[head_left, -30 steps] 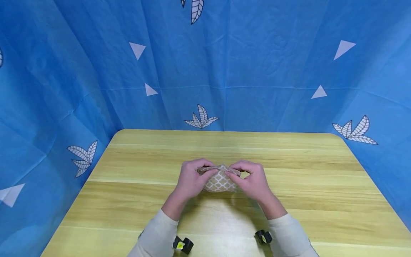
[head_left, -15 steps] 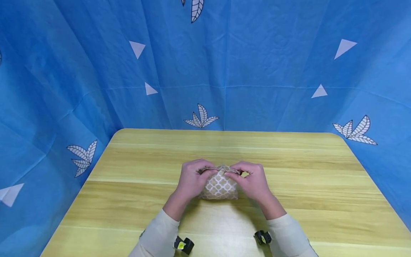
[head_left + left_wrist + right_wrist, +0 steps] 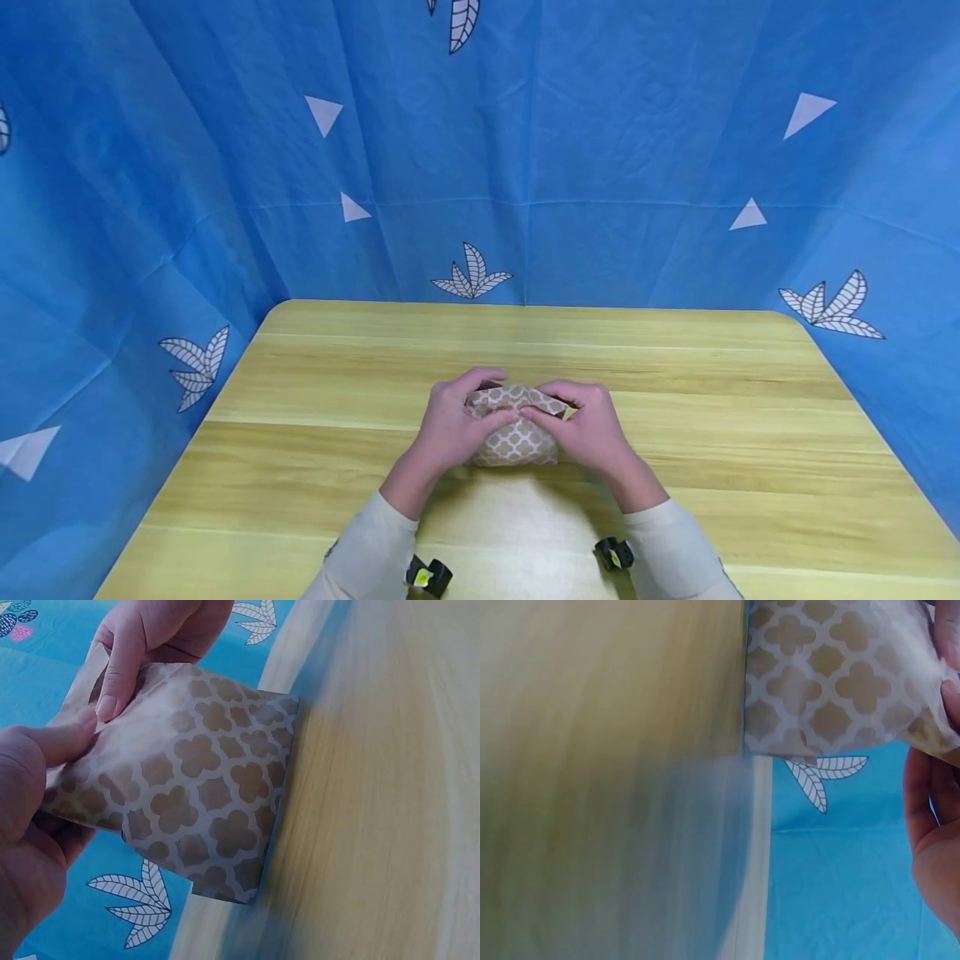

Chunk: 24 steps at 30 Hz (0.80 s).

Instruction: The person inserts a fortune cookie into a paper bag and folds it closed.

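Observation:
A brown paper bag with a white lattice pattern stands upright on the table at the middle of the head view. My left hand grips its top on the left, thumb on the near face and fingers behind. On the other side my right hand pinches the top in the same way. The thumbs nearly meet at the middle, below a flap of the bag's top. In the left wrist view the bag widens toward its flat bottom edge. The bag's inside is hidden.
The light wood table reaches past both arms. A blue curtain with white leaves and triangles hangs behind it and along the sides. Black fittings show beside the sleeves.
The bag's front has swung down toward me, showing more of its face. Its top edge, earlier a thin pinched strip, now shows as a wider patterned flap. My left fingers have spread and the thumb has shifted inward.

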Motion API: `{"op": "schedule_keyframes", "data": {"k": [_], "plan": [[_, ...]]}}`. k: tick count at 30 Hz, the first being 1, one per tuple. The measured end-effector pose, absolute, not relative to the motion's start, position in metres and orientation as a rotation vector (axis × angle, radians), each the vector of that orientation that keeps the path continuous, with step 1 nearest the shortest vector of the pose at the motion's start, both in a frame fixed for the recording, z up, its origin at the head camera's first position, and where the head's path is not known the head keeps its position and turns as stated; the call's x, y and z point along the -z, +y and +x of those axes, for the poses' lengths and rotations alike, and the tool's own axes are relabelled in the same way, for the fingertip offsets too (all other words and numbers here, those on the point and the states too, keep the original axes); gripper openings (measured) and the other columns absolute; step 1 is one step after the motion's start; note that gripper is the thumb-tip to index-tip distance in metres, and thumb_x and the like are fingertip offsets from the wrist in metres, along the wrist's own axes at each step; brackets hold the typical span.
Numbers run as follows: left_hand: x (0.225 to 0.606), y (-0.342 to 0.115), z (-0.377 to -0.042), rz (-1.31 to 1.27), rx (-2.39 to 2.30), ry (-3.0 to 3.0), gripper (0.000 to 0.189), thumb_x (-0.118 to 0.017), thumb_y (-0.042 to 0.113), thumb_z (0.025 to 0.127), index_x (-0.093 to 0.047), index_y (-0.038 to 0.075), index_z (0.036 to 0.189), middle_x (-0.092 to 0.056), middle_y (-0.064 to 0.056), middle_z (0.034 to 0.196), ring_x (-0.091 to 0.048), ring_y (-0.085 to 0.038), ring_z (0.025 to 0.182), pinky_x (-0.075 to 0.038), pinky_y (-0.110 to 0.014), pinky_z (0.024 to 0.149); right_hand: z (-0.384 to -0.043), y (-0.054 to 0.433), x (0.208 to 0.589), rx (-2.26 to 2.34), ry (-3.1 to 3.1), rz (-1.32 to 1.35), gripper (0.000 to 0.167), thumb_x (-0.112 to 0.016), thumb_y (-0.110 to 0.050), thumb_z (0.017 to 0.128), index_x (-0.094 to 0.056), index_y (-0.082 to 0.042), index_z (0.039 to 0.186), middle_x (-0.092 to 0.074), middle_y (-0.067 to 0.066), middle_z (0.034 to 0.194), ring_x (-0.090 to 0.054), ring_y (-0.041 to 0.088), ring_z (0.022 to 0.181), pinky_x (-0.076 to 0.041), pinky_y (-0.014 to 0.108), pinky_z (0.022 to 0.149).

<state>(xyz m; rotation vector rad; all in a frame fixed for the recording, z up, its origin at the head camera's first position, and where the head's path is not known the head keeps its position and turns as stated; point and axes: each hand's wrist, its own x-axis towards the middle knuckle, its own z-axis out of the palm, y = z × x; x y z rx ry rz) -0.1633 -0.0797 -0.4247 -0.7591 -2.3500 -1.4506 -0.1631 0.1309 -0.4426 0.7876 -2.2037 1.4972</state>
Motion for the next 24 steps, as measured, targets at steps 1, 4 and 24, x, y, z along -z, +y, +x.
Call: {"op": "schedule_keyframes", "data": {"k": [1, 4, 24], "plan": [[0.424, -0.079, -0.163, -0.755, 1.46, -2.36, 0.042, -0.088, 0.015, 0.077, -0.07, 0.012, 0.115, -0.073, -0.007, 0.105, -0.069, -0.017, 0.093, -0.055, -0.032, 0.082, -0.163, 0.131, 0.443, -1.497, -2.191, 0.796, 0.014, -0.084, -0.003, 0.079, -0.078, -0.01, 0.09, -0.073, -0.002, 0.084, -0.066, 0.012, 0.067, -0.053, 0.024, 0.057], [0.425, -0.078, -0.163, -0.792, 1.471, -2.326, 0.038, -0.087, 0.008, 0.077, -0.071, 0.008, 0.111, -0.073, -0.011, 0.103, -0.07, -0.019, 0.09, -0.056, -0.029, 0.078, -0.163, 0.129, 0.443, -1.498, -2.174, 0.802, 0.013, -0.084, -0.001, 0.078, -0.078, -0.008, 0.088, -0.074, 0.001, 0.085, -0.069, 0.014, 0.072, -0.055, 0.024, 0.063], [0.427, -0.08, -0.162, -0.894, 1.447, -2.227, 0.028, -0.086, 0.013, 0.08, -0.073, 0.01, 0.104, -0.073, 0.0, 0.099, -0.068, -0.012, 0.089, -0.055, -0.029, 0.078, -0.145, 0.128, 0.413, -1.492, -2.101, 0.773, 0.015, -0.075, 0.011, 0.08, -0.075, 0.002, 0.091, -0.074, 0.009, 0.086, -0.068, 0.018, 0.074, -0.053, 0.024, 0.066]]}}
